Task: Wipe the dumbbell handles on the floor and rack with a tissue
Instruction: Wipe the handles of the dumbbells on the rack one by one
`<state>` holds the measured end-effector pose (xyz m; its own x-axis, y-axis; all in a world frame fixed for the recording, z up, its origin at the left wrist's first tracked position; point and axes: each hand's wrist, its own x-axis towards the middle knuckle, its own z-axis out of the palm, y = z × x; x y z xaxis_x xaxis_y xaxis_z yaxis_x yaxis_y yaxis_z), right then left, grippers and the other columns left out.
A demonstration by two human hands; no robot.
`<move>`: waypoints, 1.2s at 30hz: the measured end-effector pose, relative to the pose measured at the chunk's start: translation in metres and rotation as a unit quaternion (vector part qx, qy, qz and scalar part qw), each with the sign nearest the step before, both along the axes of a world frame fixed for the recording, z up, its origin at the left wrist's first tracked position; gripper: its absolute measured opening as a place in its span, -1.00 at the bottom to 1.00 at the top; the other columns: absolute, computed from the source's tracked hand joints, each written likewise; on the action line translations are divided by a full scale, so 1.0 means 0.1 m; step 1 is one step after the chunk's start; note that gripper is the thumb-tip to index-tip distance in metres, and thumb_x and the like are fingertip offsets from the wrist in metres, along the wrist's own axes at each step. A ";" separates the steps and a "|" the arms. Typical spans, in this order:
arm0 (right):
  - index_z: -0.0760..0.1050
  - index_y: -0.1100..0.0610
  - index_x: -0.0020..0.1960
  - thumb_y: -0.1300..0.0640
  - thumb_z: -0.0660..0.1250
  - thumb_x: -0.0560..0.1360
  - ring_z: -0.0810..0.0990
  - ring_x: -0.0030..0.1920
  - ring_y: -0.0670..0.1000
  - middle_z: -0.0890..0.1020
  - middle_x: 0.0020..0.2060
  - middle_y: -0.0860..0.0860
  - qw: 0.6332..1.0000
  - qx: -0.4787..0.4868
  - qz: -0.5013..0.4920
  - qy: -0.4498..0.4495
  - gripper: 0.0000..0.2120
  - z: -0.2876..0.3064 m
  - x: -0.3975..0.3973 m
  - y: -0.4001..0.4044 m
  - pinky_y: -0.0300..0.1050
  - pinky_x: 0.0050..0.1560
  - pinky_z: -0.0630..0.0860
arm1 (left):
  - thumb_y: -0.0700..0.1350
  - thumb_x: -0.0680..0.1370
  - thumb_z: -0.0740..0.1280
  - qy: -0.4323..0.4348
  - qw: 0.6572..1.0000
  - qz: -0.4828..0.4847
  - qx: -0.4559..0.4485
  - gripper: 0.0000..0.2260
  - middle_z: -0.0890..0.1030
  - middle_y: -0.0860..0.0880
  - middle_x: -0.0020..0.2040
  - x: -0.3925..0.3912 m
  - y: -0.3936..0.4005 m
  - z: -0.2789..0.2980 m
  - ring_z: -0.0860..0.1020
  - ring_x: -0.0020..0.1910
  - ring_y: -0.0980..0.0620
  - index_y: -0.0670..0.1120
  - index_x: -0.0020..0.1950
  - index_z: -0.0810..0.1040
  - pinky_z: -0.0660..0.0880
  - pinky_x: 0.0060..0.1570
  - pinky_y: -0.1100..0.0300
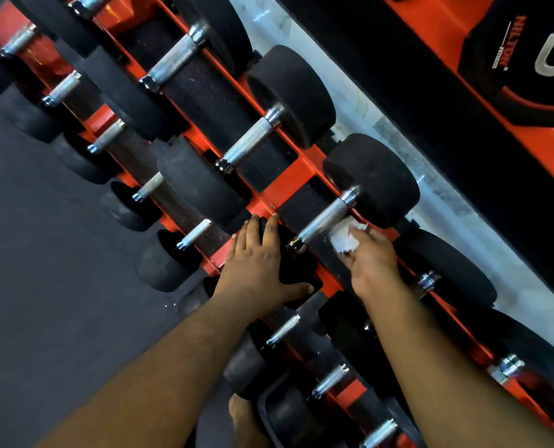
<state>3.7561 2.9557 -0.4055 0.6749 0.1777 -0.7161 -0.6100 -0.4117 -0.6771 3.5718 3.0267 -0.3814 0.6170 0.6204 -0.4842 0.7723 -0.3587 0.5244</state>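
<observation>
An orange rack point(288, 185) runs across the view from eleven o'clock down to five o'clock, carrying black dumbbells on stepped tiers. On the top tier, a big dumbbell point(371, 181) sits at centre, its knurled handle point(324, 218) spanning the rails; another dumbbell point(290, 97) lies toward twelve o'clock of it. Smaller dumbbells point(120, 205) line the lower tier toward nine o'clock. Grey floor point(43, 253) fills the eight o'clock side.

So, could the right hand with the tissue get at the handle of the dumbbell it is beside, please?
Probably yes: the right hand holds the tissue right at the handle, whose bare knurled length lies open, with the left hand resting on the near head.
</observation>
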 end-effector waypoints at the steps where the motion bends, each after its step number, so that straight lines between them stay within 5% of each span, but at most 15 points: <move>1: 0.54 0.06 -0.05 0.25 0.30 0.61 0.65 -0.03 0.07 0.65 -0.10 0.07 0.998 0.031 -0.052 0.036 -0.88 0.01 0.03 0.13 -0.02 -0.08 0.62 | 0.42 0.31 0.47 0.002 1.000 0.000 0.003 0.22 -0.13 -0.18 0.65 0.00 0.00 0.00 -0.15 0.64 -0.12 0.00 0.64 -0.24 -0.17 0.58 -0.01; 3: 0.55 0.12 0.03 0.25 0.31 0.60 0.64 -0.05 0.02 0.66 -0.04 0.09 0.990 0.076 -0.085 0.080 -0.92 0.06 0.05 0.30 -0.08 -0.13 0.57 | 0.42 0.31 0.47 0.003 1.000 0.001 0.006 0.21 -0.13 -0.18 0.65 0.00 0.01 0.00 -0.15 0.64 -0.13 0.00 0.64 -0.24 -0.17 0.58 -0.01; 6: 0.53 0.20 0.26 0.21 0.33 0.56 0.63 0.15 0.08 0.65 0.16 0.14 0.982 0.115 -0.073 0.131 -0.72 0.14 0.08 0.39 0.04 0.17 0.54 | 0.41 0.31 0.48 0.002 1.000 0.002 0.005 0.21 -0.13 -0.18 0.65 0.00 0.00 0.00 -0.15 0.64 -0.13 0.00 0.64 -0.24 -0.17 0.57 0.00; 9: 0.55 0.19 0.14 0.20 0.35 0.54 0.63 0.13 0.11 0.65 0.06 0.13 0.980 0.129 -0.068 0.135 -0.81 0.17 0.06 0.49 0.12 0.20 0.55 | 0.42 0.31 0.48 0.004 1.000 0.004 0.010 0.22 -0.13 -0.18 0.65 0.01 -0.01 -0.02 -0.15 0.64 -0.13 -0.01 0.64 -0.23 -0.17 0.58 -0.01; 12: 0.54 0.14 -0.07 0.20 0.36 0.56 0.58 -0.06 0.02 0.58 -0.12 0.06 0.983 0.116 -0.055 0.130 -0.97 0.18 0.04 0.59 -0.08 0.02 0.54 | 0.41 0.30 0.48 0.003 1.000 0.005 0.004 0.22 -0.14 -0.17 0.65 0.01 -0.01 -0.01 -0.16 0.64 -0.12 0.00 0.65 -0.23 -0.17 0.57 -0.01; 14: 0.54 0.10 -0.04 0.14 0.37 0.56 0.57 -0.07 0.02 0.56 -0.10 0.04 0.981 0.128 -0.043 0.141 -0.97 0.19 0.03 0.58 -0.07 -0.01 0.53 | 0.41 0.31 0.49 0.003 1.000 0.006 0.005 0.22 -0.15 -0.17 0.65 0.01 0.00 -0.01 -0.17 0.64 -0.12 0.00 0.64 -0.24 -0.18 0.57 0.00; 19: 0.55 0.08 0.19 0.05 0.42 0.49 0.59 0.22 0.13 0.62 0.19 0.11 0.979 0.140 -0.025 0.147 -0.71 0.19 0.05 0.42 0.19 0.29 0.43 | 0.41 0.29 0.49 0.001 1.000 0.010 0.010 0.23 -0.13 -0.17 0.65 0.02 -0.02 -0.04 -0.15 0.64 -0.12 0.00 0.64 -0.23 -0.18 0.58 -0.01; 24: 0.54 0.08 -0.11 0.16 0.38 0.54 0.54 -0.11 0.01 0.53 -0.14 0.03 0.985 0.107 -0.049 0.130 -0.94 0.23 0.01 0.65 -0.11 -0.02 0.51 | 0.39 0.30 0.49 -0.005 1.000 0.010 0.006 0.22 -0.13 -0.17 0.65 0.02 -0.01 -0.01 -0.16 0.64 -0.11 -0.01 0.64 -0.24 -0.22 0.55 0.03; 29: 0.55 0.13 0.06 0.04 0.36 0.54 0.66 0.07 0.14 0.68 0.00 0.13 0.979 0.127 -0.015 0.157 -0.82 0.30 0.04 0.50 0.19 0.29 0.47 | 0.40 0.28 0.50 -0.004 1.000 0.015 0.007 0.23 -0.12 -0.17 0.65 0.01 -0.01 -0.04 -0.15 0.64 -0.11 0.01 0.64 -0.24 -0.19 0.58 -0.02; 33: 0.55 0.09 -0.09 0.09 0.38 0.55 0.61 -0.19 -0.01 0.60 -0.18 0.03 0.985 0.105 -0.023 0.136 -0.92 0.30 0.01 0.64 -0.03 -0.04 0.55 | 0.40 0.28 0.50 -0.007 1.000 0.018 0.007 0.23 -0.11 -0.18 0.65 0.02 -0.02 -0.03 -0.14 0.64 -0.12 0.00 0.64 -0.22 -0.19 0.57 0.00; 36: 0.56 0.07 0.01 0.06 0.43 0.52 0.55 -0.05 0.01 0.54 -0.07 0.04 0.983 0.108 -0.030 0.143 -0.88 0.23 0.02 0.61 -0.03 0.14 0.52 | 0.40 0.27 0.50 -0.006 1.000 0.016 0.009 0.23 -0.10 -0.18 0.65 0.03 -0.01 -0.03 -0.13 0.64 -0.12 -0.01 0.64 -0.21 -0.20 0.57 0.01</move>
